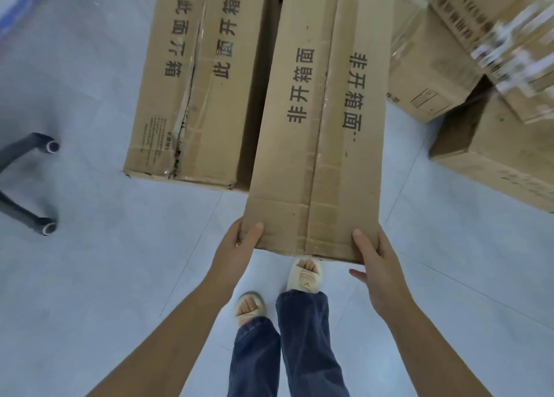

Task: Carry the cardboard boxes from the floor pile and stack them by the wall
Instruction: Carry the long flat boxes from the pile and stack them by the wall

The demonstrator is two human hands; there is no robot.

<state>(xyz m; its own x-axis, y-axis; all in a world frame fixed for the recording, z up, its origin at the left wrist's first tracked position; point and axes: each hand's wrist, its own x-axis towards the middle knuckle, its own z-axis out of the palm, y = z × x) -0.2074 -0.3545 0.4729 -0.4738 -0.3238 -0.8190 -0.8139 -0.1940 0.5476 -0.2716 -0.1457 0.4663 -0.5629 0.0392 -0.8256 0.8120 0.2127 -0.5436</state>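
Both hands (239, 240) on box (323, 126) near edge

I can't see the far end of the long box (323, 120) I'm holding; the top edge cuts it off, as it does the second long box (192, 90) to its left. My fingers under its near end are hidden, only the thumbs showing. The stacked boxes (479, 66) at far right are smeared with blur, their labels unreadable. The black frame (27, 183) at left runs off the edge.
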